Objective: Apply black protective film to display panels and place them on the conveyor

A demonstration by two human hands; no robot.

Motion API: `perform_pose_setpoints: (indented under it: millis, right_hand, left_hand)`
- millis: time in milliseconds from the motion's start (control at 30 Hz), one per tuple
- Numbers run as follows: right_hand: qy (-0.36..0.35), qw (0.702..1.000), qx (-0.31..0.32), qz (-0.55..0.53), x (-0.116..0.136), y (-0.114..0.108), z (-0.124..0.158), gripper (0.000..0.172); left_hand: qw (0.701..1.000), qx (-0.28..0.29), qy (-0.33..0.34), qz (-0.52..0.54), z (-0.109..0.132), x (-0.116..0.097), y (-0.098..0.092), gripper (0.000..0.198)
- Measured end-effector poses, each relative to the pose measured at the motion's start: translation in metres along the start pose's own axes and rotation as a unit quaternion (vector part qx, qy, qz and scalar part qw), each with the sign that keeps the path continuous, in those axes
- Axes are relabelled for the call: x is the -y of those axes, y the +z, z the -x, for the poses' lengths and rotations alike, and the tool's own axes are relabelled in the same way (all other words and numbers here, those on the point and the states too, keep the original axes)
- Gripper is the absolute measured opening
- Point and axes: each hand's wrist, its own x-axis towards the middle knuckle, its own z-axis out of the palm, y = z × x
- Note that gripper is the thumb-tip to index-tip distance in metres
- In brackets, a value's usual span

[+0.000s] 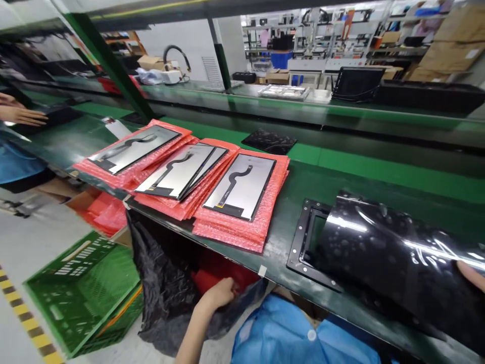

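My left hand [220, 294] is below the table edge, at the mouth of a black plastic bag [159, 283] with red material [223, 273] inside. Its fingers are curled; whatever they hold is hidden. At the right edge, the thumb of my right hand [472, 275] presses on a glossy black sheet [379, 253], the other fingers out of sight. That sheet is curved and partly covers a black rectangular frame [299, 242] lying on the table. Left of the frame, LCD panels [242, 187] with dark ribbon cables rest on stacked pink bubble-wrap bags [261, 230].
A green crate [87, 288] stands on the floor at left, near a box of pink wrap [106, 212]. Another person's hand [22, 111] is at the far left. A dark flat sheet [270, 140] lies behind the panels. A green post [109, 60] rises from the bench.
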Motion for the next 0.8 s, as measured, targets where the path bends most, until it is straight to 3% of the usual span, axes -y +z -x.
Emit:
perform_pose_setpoints:
  millis: [100, 167, 233, 300, 367, 400, 500, 600, 700, 800]
  right_hand:
    - [0.04, 0.998, -0.005, -0.042, 0.005, 0.006, -0.001, 0.061]
    - [0.082, 0.994, -0.007, -0.066, 0.007, 0.007, -0.004, 0.07]
    - [0.111, 0.99, 0.007, -0.091, 0.007, 0.008, -0.005, 0.073]
    - [0.12, 0.988, 0.026, -0.093, 0.008, 0.011, -0.004, 0.072]
    - [0.111, 0.99, 0.017, -0.081, 0.012, 0.02, -0.002, 0.07]
    - [0.11, 0.991, 0.005, -0.073, 0.016, 0.027, 0.0, 0.071]
    - [0.112, 0.992, -0.036, -0.048, 0.029, 0.051, 0.005, 0.073]
    - [0.131, 0.988, -0.069, -0.044, 0.039, 0.067, 0.006, 0.074]
    - [0.125, 0.988, -0.079, -0.043, 0.038, 0.066, 0.001, 0.071]
    - [0.093, 0.994, -0.047, -0.024, 0.03, 0.053, -0.005, 0.067]
  left_hand:
    - [0.987, 0.135, 0.08, 0.023, 0.036, -0.044, -0.023, 0.014]
    - [0.978, 0.132, 0.148, 0.067, 0.061, -0.072, -0.038, 0.026]
    - [0.942, 0.109, 0.277, 0.153, 0.071, -0.095, -0.048, 0.037]
    - [0.899, 0.022, 0.34, 0.277, 0.06, -0.116, -0.047, 0.039]
    - [0.893, -0.122, 0.339, 0.27, 0.033, -0.133, -0.041, 0.043]
    - [0.897, -0.16, 0.338, 0.238, 0.017, -0.14, -0.036, 0.05]
    - [0.914, -0.135, 0.342, 0.17, -0.02, -0.154, -0.027, 0.067]
    - [0.918, -0.116, 0.36, 0.119, -0.034, -0.159, -0.024, 0.074]
    - [0.915, -0.121, 0.38, 0.067, -0.035, -0.159, -0.024, 0.075]
    - [0.914, -0.133, 0.382, 0.037, -0.037, -0.158, -0.021, 0.071]
